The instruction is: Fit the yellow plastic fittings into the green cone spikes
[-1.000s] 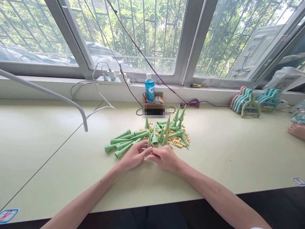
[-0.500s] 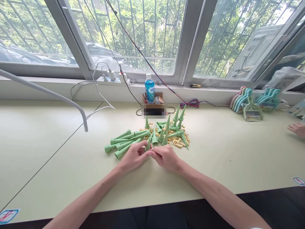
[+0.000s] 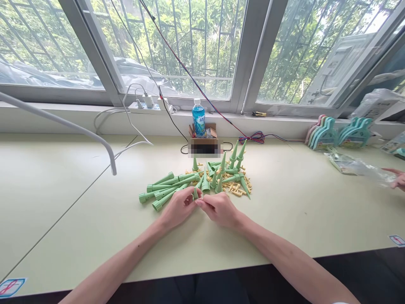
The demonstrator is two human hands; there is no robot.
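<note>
Head view: both forearms enter from the lower edge and converge at the near side of the pile on the table (image 3: 284,198). The left hand (image 3: 179,205) is curled, thumb and fingers wrapped round a green cone (image 3: 195,194) and gripping it. The right hand (image 3: 220,207) meets it from the other side, back of the hand up, fingers folded, thumb and index finger brought to the base of the cone. Whether these fingertips grip a part cannot be told.

The cone is light green and stands nearly upright between the hands, just above or on the table, point up — only its upper portion is visible. Directly beyond it lies the pile: more green spikes (image 3: 223,164), some upright, some lying down, mixed with small yellow pieces (image 3: 236,188). To the left, green tubes (image 3: 164,202) with ribbed collars lie alongside one another.

The fingers cover the lower part of the cone. A pale spot at the right fingertips is too small to identify. The front of the box (image 3: 205,140) holding the bottle (image 3: 199,121) is pixelated. At the right edge, a co-worker's hand (image 3: 400,181) is cut off — blurred clear film (image 3: 376,172) lies beside it.
</note>
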